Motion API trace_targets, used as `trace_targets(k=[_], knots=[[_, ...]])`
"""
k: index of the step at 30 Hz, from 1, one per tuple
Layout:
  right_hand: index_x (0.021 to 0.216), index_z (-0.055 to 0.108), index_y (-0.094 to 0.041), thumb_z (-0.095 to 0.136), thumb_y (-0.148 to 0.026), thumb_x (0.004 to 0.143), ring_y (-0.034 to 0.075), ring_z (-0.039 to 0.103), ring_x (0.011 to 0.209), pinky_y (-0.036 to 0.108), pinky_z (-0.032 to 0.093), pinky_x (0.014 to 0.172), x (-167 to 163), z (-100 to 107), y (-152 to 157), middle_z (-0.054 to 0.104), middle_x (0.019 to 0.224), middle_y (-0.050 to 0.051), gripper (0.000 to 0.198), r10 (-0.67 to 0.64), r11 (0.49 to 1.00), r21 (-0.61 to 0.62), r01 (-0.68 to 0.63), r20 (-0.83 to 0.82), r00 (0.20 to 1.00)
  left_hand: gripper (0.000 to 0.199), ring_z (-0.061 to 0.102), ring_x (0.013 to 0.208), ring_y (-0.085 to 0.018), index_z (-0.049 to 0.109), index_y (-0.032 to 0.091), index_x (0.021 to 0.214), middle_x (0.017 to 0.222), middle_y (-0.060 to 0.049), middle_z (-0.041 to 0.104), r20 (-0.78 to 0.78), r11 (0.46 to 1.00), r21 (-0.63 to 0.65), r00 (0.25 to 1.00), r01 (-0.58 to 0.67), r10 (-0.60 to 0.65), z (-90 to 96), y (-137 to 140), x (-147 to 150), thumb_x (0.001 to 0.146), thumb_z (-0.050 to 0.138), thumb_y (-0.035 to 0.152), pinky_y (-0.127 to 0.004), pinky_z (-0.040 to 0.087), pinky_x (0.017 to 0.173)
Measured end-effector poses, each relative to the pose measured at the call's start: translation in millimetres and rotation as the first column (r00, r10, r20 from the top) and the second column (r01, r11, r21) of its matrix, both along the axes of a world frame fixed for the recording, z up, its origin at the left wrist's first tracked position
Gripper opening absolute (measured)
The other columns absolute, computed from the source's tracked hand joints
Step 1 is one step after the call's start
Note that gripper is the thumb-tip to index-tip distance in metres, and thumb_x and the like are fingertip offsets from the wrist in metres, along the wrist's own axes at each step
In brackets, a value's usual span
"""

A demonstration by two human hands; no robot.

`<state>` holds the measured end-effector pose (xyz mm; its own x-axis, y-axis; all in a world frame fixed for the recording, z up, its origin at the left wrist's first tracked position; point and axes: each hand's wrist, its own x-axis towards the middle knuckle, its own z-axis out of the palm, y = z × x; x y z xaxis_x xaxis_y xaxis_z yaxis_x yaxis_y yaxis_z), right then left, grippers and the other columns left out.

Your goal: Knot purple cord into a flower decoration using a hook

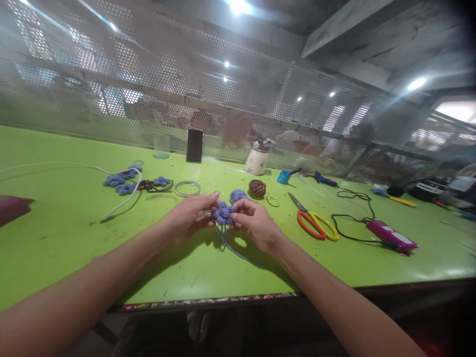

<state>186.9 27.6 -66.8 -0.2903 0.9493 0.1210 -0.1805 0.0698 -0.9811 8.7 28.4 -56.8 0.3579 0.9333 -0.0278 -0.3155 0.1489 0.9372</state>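
A small purple crocheted flower (223, 214) is held up between my two hands, just above the green table (178, 277). My left hand (191, 214) grips its left petals, with a ring on one finger. On the other side, the thumb and fingers of my right hand (256, 223) pinch the right edge. Loose purple yarn tails (224, 239) hang from the flower and trail right across the tabletop. Behind my fingers lies a purple yarn ball (238, 196), partly hidden. Beside it sits a dark multicoloured yarn ball (257, 188).
Scissors (314, 224) with red and yellow handles lie at right, near a corded magenta device (392, 236). More crocheted flowers (122, 181), a white cable (126, 201) and a metal ring (187, 188) are at left. A phone (194, 146), glass (162, 148) and white jar (257, 158) stand behind.
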Motion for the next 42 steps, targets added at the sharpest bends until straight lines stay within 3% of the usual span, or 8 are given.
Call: trace_targets(k=[2,4,9,19,25,29,35,42], knots=[[0.072,0.06,-0.017,0.081,-0.026,0.06,0.009,0.053,0.053,0.025,0.041,0.05,1,0,1,0.06,0.065,-0.003,0.026,-0.001,1.0,0.0,0.001,-0.017,1.0,0.026,0.057,0.07,-0.011,0.066,0.012,0.084,0.081,-0.006,0.064,0.008,1.0,0.0,1.0,0.028,-0.028,1.4,-1,0,0.079,0.067,0.037,-0.022,0.045,0.061],[0.073,0.059,-0.017,0.081,-0.026,0.06,0.009,0.054,0.055,0.024,0.041,0.049,1,0,1,0.06,0.067,-0.002,0.027,0.01,1.0,-0.011,-0.011,-0.038,0.999,0.021,0.059,0.078,-0.013,0.067,0.012,0.088,0.087,-0.006,0.066,0.014,0.998,0.021,0.998,0.063,-0.063,1.5,-1,-1,0.072,0.074,0.024,-0.024,0.046,0.07],[0.075,0.059,-0.016,0.082,-0.023,0.059,0.008,0.053,0.053,0.023,0.041,0.048,4,1,2,0.059,0.066,-0.002,0.029,0.042,0.997,-0.057,-0.047,-0.089,0.995,0.035,0.06,0.084,-0.013,0.066,0.014,0.096,0.091,-0.005,0.067,0.009,0.996,0.031,0.997,0.081,-0.082,-1.5,1,-3,0.063,0.075,0.004,-0.025,0.045,0.079],[0.078,0.06,-0.016,0.081,-0.022,0.061,0.007,0.051,0.051,0.022,0.042,0.05,7,3,2,0.059,0.066,-0.002,0.028,0.115,0.989,-0.077,-0.127,-0.146,0.983,0.028,0.058,0.076,-0.012,0.067,0.013,0.087,0.086,-0.005,0.066,0.014,0.994,0.012,0.994,0.107,-0.107,4.8,-5,-1,0.062,0.071,0.002,-0.023,0.044,0.067],[0.088,0.065,-0.016,0.075,-0.02,0.065,0.011,0.054,0.062,0.025,0.045,0.058,11,6,4,0.064,0.082,0.004,0.025,0.128,0.986,-0.077,-0.145,-0.193,0.973,0.028,0.06,0.079,-0.013,0.067,0.014,0.089,0.092,-0.006,0.068,0.017,0.994,0.036,0.994,0.107,-0.108,7.3,-5,-2,0.062,0.072,0.004,-0.025,0.044,0.072],[0.096,0.067,-0.017,0.067,-0.028,0.075,0.014,0.057,0.074,0.027,0.045,0.064,11,7,3,0.065,0.089,0.006,0.024,0.15,0.988,-0.027,-0.155,-0.12,0.981,0.033,0.062,0.082,-0.016,0.066,0.013,0.094,0.093,-0.008,0.068,-0.008,0.994,0.05,0.995,0.102,-0.102,9.0,-5,-2,0.062,0.074,0.006,-0.029,0.045,0.079],[0.078,0.067,-0.016,0.071,-0.033,0.074,0.013,0.054,0.071,0.03,0.043,0.072,7,3,1,0.063,0.08,0.003,0.018,0.076,0.994,0.079,-0.077,0.014,0.997,0.038,0.062,0.08,-0.016,0.062,0.015,0.095,0.086,-0.005,0.067,-0.113,0.993,0.081,0.991,0.081,-0.072,9.1,-7,1,0.061,0.075,0.006,-0.031,0.044,0.081],[0.069,0.064,-0.017,0.077,-0.036,0.067,0.009,0.048,0.059,0.027,0.039,0.062,4,1,2,0.058,0.066,-0.001,0.023,0.025,0.997,0.078,-0.026,0.022,0.999,0.023,0.061,0.078,-0.016,0.064,0.013,0.078,0.08,-0.005,0.067,-0.158,0.99,0.12,0.986,0.075,-0.055,4.3,-5,3,0.06,0.076,0.01,-0.032,0.043,0.08]])
